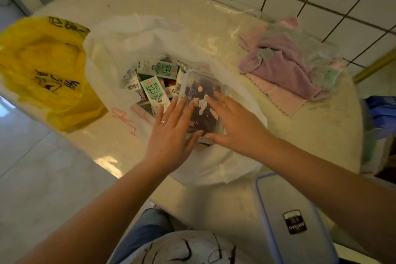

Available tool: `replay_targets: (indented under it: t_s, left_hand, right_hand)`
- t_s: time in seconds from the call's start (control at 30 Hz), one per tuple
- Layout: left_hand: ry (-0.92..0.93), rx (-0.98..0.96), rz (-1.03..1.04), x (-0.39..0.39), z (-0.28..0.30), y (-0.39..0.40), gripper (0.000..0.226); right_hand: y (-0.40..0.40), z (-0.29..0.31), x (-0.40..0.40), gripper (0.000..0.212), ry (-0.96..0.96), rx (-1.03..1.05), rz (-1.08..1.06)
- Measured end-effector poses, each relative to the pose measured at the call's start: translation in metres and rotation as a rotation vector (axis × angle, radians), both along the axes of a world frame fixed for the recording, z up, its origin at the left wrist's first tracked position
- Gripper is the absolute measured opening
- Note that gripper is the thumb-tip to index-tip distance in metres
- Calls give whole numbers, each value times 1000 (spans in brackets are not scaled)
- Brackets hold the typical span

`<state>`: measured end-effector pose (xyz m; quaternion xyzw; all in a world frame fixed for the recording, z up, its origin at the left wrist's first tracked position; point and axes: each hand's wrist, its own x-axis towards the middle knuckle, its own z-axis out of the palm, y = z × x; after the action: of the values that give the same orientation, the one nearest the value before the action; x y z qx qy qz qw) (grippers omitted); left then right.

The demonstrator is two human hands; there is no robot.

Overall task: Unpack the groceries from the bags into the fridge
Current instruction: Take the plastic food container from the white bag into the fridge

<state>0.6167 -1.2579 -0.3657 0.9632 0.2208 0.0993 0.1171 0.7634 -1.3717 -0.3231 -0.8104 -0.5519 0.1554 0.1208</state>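
— Where's the box you're after?

— The clear plastic container (202, 92) with dark contents sits in the mouth of the white plastic bag (120, 49), on top of the other groceries, right between my two hands. Its far end pokes out beyond my fingertips; the near end is under them.

— So you've got hold of it?

— Not gripped. My left hand (173, 130) lies along its left edge, fingers straight and spread, tips touching the lid and the side. My right hand (233, 124) rests flat on the lid's right half, fingers stretched out too. Both thumbs meet at the near edge of the box. Whether any finger hooks under the rim, I cannot tell.

— What's beside it in the bag?

— Milk cartons (155, 92), green and white, packed just left of the container, one touching my left fingertips.

— And further out?

— A yellow plastic bag (42, 70) stands just beside the white one on the left. On the right, well apart, a heap of pink and purple cloths (285, 70) lies on the pale marble table (128, 6). Near my right forearm, a blue-rimmed lid (278, 199) with a dark label lies at the table's near edge.
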Motion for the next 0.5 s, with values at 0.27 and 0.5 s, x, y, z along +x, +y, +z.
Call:
replay_targets:
  t_s: [0.27, 0.5]
  left_hand:
    - [94, -145, 96, -1, -15, 14, 73]
    - [38, -241, 125, -1, -16, 16, 77]
  right_hand:
    - [5, -37, -21, 103, -63, -255, -223]
    - [15, -45, -20, 109, 53, -231, -312]
